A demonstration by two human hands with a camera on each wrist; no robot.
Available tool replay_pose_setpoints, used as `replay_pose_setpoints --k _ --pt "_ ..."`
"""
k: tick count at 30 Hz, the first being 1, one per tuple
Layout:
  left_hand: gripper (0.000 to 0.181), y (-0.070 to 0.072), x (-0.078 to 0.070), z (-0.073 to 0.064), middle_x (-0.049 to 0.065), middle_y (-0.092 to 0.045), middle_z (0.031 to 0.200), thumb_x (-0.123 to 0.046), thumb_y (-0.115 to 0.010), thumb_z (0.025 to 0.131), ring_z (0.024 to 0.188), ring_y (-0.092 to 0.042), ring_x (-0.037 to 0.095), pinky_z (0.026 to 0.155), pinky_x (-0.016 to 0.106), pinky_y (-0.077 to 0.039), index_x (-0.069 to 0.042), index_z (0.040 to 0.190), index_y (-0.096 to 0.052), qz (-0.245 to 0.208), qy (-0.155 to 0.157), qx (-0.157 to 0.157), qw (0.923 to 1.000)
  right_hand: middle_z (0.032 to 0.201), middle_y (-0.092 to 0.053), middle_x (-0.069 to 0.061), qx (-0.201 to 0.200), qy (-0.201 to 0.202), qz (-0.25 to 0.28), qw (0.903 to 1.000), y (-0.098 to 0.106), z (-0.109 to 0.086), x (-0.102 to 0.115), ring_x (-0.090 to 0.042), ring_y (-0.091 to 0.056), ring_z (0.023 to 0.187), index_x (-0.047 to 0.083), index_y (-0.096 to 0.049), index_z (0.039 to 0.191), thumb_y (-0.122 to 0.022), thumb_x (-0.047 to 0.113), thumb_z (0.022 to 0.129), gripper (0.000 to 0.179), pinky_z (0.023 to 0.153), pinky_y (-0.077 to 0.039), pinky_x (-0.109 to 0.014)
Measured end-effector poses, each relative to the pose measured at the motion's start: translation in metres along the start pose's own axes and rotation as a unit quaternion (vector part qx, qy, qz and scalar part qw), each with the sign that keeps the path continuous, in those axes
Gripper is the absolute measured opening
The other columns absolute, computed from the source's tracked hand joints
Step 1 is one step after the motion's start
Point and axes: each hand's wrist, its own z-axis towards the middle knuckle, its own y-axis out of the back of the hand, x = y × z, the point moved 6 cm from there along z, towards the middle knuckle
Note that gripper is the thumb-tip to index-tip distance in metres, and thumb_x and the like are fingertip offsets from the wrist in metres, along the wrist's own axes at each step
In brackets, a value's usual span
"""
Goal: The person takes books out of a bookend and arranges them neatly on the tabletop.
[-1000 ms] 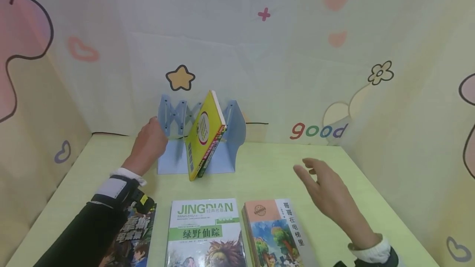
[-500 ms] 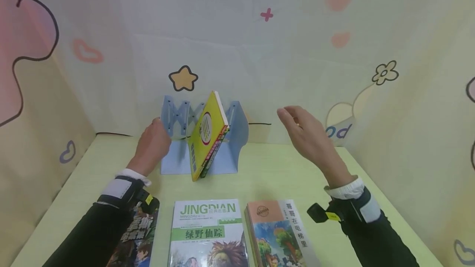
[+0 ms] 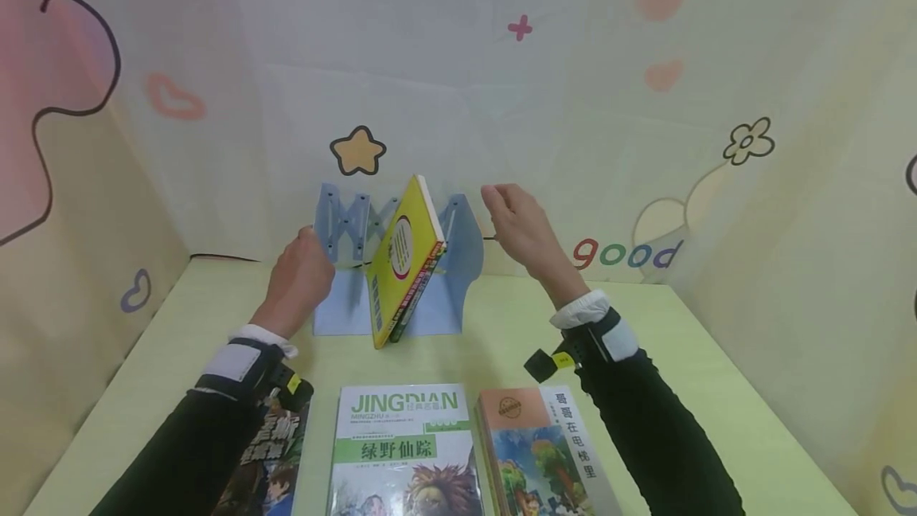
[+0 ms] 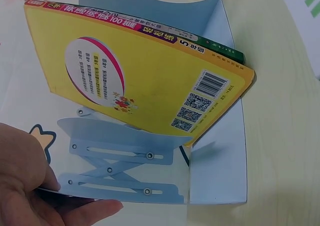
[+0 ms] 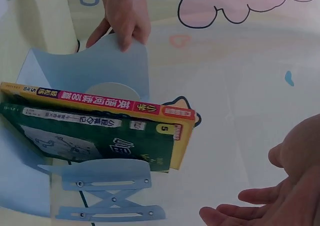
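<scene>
A blue expandable book rack stands at the back of the table, with two side panels and crisscross metal arms. Inside it lean a yellow book and a green book, tilted against each other. My left hand grips the top of the rack's left side panel, thumb and fingers on either side, as the left wrist view confirms. Beyond the right side panel, my right hand hovers in the air. Its fingers are extended and apart from the rack.
Along the table's front lie a dark-covered book partly behind the left forearm, a white book with a lion, and an orange-and-white book stack. A printed curtain hangs close behind the rack and at both sides.
My right hand has risen from the table's right side and moved left toward the rack's right panel. The left hand keeps its hold; rack and books stay in place.
</scene>
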Motion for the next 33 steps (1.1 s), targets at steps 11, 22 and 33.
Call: replay_pose_setpoints --k 11,22,33 --pt "0.039 -0.002 0.002 0.001 0.037 -0.062 0.109 0.002 -0.049 0.097 0.093 -0.066 0.048 0.07 0.054 -0.055 0.022 0.131 -0.043 -0.001 0.004 -0.005 1.0 0.145 -0.054 -0.017 0.019 -0.059 0.082 0.9947 -0.053 0.036 -0.022 -0.037 -0.056 0.125 0.002 -0.049 0.149 -0.045 0.034 0.112 0.049 0.103 -0.052 -0.048" --pt "0.042 -0.002 -0.001 0.001 0.036 -0.062 0.107 0.002 -0.049 0.097 0.092 -0.066 0.046 0.069 0.053 -0.054 0.021 0.134 -0.042 0.006 0.005 -0.01 0.9999 0.115 -0.061 -0.013 0.025 -0.057 0.089 0.9941 -0.07 0.042 -0.02 -0.03 -0.059 0.107 0.005 -0.058 0.133 -0.044 0.044 0.111 0.047 0.097 -0.054 -0.044" --pt "0.038 0.0 0.002 0.001 0.035 -0.063 0.113 0.0 -0.053 0.097 0.099 -0.066 0.048 0.075 0.056 -0.055 0.019 0.13 -0.046 0.002 0.014 -0.023 0.9996 0.121 -0.061 -0.014 0.065 -0.064 0.039 0.9951 -0.081 0.045 -0.008 -0.03 -0.064 0.1 0.012 -0.041 0.156 -0.048 0.06 0.104 0.071 0.099 -0.052 -0.056"
